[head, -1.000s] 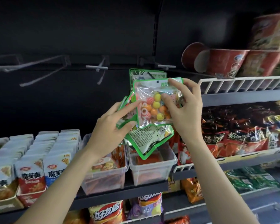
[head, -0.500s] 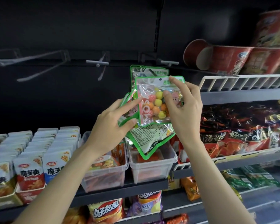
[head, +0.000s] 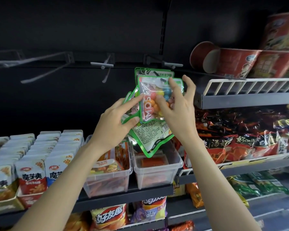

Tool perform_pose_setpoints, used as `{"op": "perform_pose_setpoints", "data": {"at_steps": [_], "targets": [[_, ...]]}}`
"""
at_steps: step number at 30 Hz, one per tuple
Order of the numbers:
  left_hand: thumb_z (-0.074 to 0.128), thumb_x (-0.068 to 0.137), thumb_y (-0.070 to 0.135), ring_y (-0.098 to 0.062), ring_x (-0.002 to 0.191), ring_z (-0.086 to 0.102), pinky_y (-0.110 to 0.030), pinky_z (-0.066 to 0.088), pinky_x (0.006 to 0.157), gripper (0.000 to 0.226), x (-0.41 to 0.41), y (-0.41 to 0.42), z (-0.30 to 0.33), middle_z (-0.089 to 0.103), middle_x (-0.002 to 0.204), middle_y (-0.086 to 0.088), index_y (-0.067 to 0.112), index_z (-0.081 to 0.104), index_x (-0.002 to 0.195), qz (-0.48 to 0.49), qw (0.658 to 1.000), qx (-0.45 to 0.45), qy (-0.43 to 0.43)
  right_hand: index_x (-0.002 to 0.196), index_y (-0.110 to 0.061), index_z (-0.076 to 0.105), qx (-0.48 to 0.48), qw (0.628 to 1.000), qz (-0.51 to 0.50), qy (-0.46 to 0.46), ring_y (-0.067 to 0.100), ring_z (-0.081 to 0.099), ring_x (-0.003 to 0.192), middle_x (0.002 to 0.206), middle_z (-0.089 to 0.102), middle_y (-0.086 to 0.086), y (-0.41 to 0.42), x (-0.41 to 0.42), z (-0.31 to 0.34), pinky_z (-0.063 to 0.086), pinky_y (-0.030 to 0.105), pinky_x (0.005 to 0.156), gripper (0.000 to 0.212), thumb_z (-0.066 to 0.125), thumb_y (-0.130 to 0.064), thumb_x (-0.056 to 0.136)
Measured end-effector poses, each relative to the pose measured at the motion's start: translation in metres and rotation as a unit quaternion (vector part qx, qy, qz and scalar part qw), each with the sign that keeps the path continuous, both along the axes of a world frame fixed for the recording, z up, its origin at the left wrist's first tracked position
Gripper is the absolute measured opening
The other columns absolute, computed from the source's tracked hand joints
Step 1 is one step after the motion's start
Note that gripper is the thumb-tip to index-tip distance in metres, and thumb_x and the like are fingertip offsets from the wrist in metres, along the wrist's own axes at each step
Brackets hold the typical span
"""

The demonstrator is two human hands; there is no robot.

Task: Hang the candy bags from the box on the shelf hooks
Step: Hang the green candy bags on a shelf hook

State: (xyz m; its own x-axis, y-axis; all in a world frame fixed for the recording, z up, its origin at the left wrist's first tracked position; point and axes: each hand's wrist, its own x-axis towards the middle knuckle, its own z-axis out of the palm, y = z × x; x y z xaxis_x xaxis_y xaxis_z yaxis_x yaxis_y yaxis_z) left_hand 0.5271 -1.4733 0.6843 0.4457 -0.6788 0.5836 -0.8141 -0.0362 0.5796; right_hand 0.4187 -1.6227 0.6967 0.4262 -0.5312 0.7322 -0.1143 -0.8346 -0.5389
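Here, candy bag point(head: 150, 100) between both grips

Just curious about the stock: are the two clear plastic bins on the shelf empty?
No, both clear plastic bins hold orange and red snack packets.

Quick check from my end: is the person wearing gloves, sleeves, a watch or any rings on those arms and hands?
No. Both forearms are bare right down to the frame's lower edge, with no sleeve in view. The left hand and right hand are ungloved, and no watch, bracelet or ring shows on the visible wrists and fingers.
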Motion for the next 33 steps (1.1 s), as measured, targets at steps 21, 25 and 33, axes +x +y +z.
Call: {"op": "perform_pose_setpoints", "data": {"at_steps": [21,25,33], "targets": [[0.063,0.090,0.019,0.014,0.124,0.042,-0.015,0.038,0.103,0.056,0.010,0.041,-0.016,0.043,0.133,0.033,0.041,0.043,0.138,0.051,0.993,-0.068,0.078,0.121,-0.026,0.066,0.320,0.919,0.230,0.000,0.003,0.058,0.115,0.122,0.065,-0.011,0.013,-0.015,-0.029,0.042,0.025,0.102,0.041,0.033,-0.044,0.103],[0.064,0.089,0.020,0.020,0.119,0.041,-0.008,0.034,0.101,0.054,0.000,0.032,-0.017,0.046,0.123,0.036,0.038,0.044,0.136,0.058,0.994,-0.078,0.043,0.119,-0.032,0.058,0.259,0.930,0.239,0.102,-0.003,0.059,0.097,0.109,0.064,-0.017,0.030,-0.042,-0.034,0.045,0.013,0.079,0.057,0.073,-0.060,0.072],[0.067,0.076,0.044,0.030,0.112,0.034,0.002,0.030,0.091,0.063,-0.007,0.021,-0.020,0.043,0.125,0.037,0.042,0.046,0.135,0.059,0.983,-0.059,0.167,0.094,-0.022,0.067,0.286,0.932,0.212,-0.073,0.008,0.069,0.079,0.086,0.074,-0.005,0.036,-0.065,-0.032,0.055,0.023,0.072,0.021,0.077,-0.011,0.079]]}}
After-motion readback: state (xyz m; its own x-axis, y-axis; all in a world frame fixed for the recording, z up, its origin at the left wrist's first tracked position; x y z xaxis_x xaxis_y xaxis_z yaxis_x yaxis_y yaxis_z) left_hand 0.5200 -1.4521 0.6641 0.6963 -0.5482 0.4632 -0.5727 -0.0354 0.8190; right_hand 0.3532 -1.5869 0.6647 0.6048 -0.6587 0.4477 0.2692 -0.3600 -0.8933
